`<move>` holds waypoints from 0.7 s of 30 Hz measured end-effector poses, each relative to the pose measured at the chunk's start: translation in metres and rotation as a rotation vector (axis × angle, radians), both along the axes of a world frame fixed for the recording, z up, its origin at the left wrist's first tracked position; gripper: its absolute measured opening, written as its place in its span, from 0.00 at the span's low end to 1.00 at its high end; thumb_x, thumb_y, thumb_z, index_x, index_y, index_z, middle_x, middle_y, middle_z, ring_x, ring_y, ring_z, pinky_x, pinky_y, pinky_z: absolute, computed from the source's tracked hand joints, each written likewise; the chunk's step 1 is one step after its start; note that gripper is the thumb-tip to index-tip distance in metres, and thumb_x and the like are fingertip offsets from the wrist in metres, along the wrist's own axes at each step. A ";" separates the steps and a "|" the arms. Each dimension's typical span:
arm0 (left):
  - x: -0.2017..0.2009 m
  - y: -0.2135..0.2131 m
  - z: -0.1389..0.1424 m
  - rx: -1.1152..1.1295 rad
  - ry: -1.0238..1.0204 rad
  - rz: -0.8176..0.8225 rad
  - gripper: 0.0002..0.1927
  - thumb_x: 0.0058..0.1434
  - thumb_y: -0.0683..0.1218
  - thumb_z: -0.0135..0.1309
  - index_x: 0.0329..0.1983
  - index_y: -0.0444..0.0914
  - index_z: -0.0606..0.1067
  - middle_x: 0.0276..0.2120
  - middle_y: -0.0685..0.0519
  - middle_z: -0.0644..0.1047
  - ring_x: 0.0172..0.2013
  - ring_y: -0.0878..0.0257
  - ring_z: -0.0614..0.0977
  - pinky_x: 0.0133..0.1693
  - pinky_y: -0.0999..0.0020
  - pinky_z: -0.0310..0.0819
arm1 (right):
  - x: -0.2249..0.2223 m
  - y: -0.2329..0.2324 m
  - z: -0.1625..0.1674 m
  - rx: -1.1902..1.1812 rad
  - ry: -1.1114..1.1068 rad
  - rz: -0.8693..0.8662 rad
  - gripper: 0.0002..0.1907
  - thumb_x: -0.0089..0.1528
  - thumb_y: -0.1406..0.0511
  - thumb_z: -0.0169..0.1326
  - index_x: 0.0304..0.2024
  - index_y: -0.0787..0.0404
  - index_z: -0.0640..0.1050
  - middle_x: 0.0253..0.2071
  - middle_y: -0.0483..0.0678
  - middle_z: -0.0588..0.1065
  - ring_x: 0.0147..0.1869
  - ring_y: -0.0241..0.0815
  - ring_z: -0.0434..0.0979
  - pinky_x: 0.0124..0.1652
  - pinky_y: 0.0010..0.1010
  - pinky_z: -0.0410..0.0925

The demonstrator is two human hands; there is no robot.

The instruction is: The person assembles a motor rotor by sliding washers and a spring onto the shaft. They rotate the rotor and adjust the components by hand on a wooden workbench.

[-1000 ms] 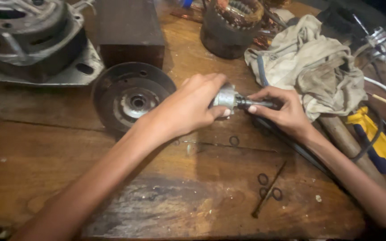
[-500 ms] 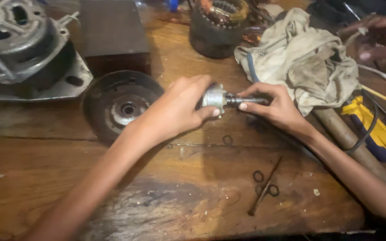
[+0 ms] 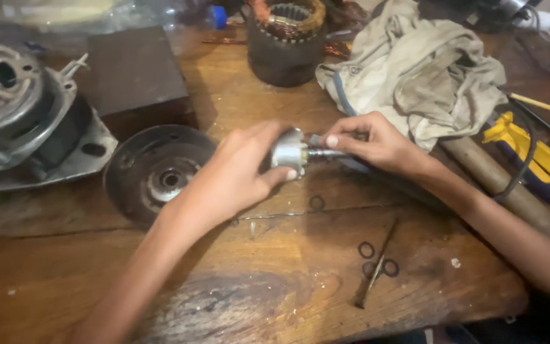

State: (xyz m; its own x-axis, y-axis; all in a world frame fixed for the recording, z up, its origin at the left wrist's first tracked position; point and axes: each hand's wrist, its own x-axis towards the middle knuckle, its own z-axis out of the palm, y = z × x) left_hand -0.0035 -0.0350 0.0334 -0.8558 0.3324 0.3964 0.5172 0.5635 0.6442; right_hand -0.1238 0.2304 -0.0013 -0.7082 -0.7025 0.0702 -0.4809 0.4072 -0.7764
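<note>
Fingers (image 3: 284,173) of our left hand (image 3: 237,175) are wrapped around the silver rotor (image 3: 289,151), and those of our right hand (image 3: 373,141) pinch narrowly on its thin shaft (image 3: 324,153), so the part hangs just above the wooden counter (image 3: 224,299), roughly mid-scene, with the dark round end plate (image 3: 154,172) to its left and the crumpled cloth (image 3: 428,76) far right of it. We judge the main risk is a slip: the shaft looks smooth and the pinch is small, so a hard pull or twist could jerk the right hand back into the cloth or the yellow-handled tool (image 3: 529,153). If the left grip loosens, the rotor could drop and scatter the small black rings (image 3: 367,250) lying near us beside the thin rod (image 3: 377,267).
</note>
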 end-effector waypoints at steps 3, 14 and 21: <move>0.001 0.000 -0.001 0.003 -0.003 0.018 0.27 0.54 0.44 0.65 0.56 0.30 0.73 0.45 0.39 0.80 0.44 0.47 0.84 0.46 0.55 0.77 | 0.008 0.011 0.009 -0.041 0.081 0.010 0.15 0.65 0.61 0.56 0.51 0.62 0.80 0.44 0.43 0.82 0.47 0.33 0.81 0.47 0.25 0.72; 0.002 0.002 -0.004 0.005 0.040 0.025 0.25 0.56 0.44 0.65 0.54 0.28 0.73 0.44 0.38 0.80 0.44 0.46 0.83 0.47 0.55 0.77 | 0.030 0.006 0.009 -0.004 0.518 0.039 0.12 0.61 0.68 0.62 0.47 0.65 0.80 0.41 0.50 0.81 0.44 0.42 0.82 0.44 0.31 0.72; 0.001 0.006 -0.005 -0.087 -0.069 0.029 0.25 0.57 0.45 0.63 0.55 0.28 0.72 0.43 0.39 0.80 0.40 0.51 0.84 0.44 0.59 0.80 | 0.037 0.006 0.011 0.060 0.608 0.046 0.12 0.61 0.69 0.64 0.46 0.66 0.79 0.41 0.52 0.80 0.38 0.42 0.80 0.36 0.29 0.70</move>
State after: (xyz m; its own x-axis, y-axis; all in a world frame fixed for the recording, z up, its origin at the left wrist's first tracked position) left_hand -0.0023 -0.0292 0.0286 -0.8897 0.3379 0.3071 0.4563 0.6324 0.6260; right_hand -0.0870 0.2363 0.0093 -0.5226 -0.7465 0.4117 -0.8488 0.4101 -0.3339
